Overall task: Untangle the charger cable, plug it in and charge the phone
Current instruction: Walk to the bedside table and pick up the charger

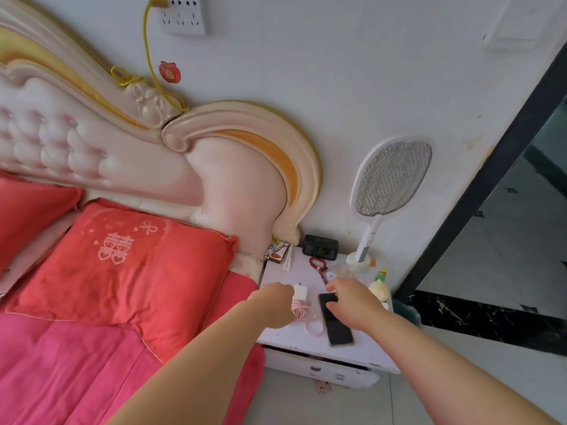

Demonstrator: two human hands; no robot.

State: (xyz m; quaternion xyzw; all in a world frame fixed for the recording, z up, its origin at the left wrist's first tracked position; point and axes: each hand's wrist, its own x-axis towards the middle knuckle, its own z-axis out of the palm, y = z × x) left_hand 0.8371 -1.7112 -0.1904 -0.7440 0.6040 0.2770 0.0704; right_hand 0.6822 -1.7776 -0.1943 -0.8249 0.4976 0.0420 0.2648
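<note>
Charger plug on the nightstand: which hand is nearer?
Left. The left hand sits right against the white charger plug; the right hand lies past it, on the phone.

Two hands, the left hand (274,297) and the right hand (352,297). On the tabletop (277,331): one phone (336,325), one white charger plug (300,291), one pink cable bundle (299,311), one clock (320,245). One swatter (391,179), two red pillows (122,271) (29,211), one wall socket panel (183,15).
</note>
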